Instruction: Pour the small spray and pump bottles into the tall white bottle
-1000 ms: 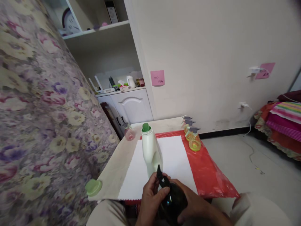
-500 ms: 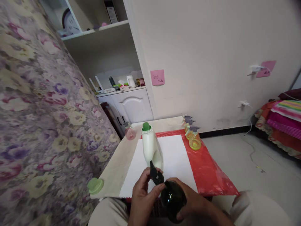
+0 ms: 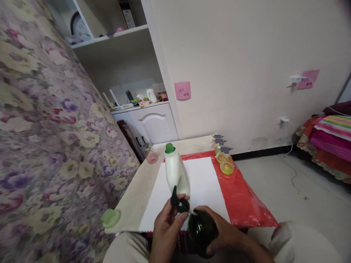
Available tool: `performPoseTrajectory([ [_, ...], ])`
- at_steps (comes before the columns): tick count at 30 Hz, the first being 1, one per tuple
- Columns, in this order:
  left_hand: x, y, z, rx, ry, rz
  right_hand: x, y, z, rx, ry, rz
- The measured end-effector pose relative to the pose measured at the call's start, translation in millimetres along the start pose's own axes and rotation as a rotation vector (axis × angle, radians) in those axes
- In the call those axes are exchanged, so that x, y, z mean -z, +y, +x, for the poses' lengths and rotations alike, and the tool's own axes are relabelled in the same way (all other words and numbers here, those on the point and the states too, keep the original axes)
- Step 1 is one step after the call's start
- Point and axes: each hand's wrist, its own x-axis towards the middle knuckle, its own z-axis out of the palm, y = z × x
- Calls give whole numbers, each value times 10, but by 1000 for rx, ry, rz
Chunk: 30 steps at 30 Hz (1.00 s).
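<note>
In my left hand (image 3: 168,223) is a black pump head (image 3: 181,204), pinched between thumb and fingers. Its pale tube runs to the mouth of a dark green bottle (image 3: 201,233), the lower end hidden inside or behind the neck. My right hand (image 3: 223,233) wraps around that bottle, which tilts toward the left hand above my lap. Just beyond the hands a pale green detergent bottle (image 3: 175,171) stands uncapped on a white sheet (image 3: 203,182), a green spout in its mouth. A light green cap (image 3: 111,218) lies at the table's near left corner.
Several spray bottles (image 3: 226,166) with yellow liquid line the table's right side on red plastic (image 3: 241,197). A pinkish spray bottle (image 3: 151,155) stands at the back left. A floral curtain (image 3: 68,146) hangs along the left; a white cabinet (image 3: 157,122) is behind.
The pump head has moved slightly up and left, away from the dark bottle, and a piece of its pale tube now shows between them. The right hand still holds the bottle.
</note>
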Motion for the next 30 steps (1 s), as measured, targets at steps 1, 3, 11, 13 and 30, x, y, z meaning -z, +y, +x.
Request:
performPoseTrajectory([
  [1,3,-9,1,0,1,0,3,3,-1,0,1,-6],
  [3,8,-33,0,-2,-2,4,12,19,-3,-4,0,-12],
  [11,96,-77,2,-59,14,24,28,64,7,-18,25,-14],
  [13,148,-72,9,-90,32,22,25,46,8,-21,25,-2],
  [30,402,-238,-6,-108,-12,-36,-52,4,69,-19,55,-50],
])
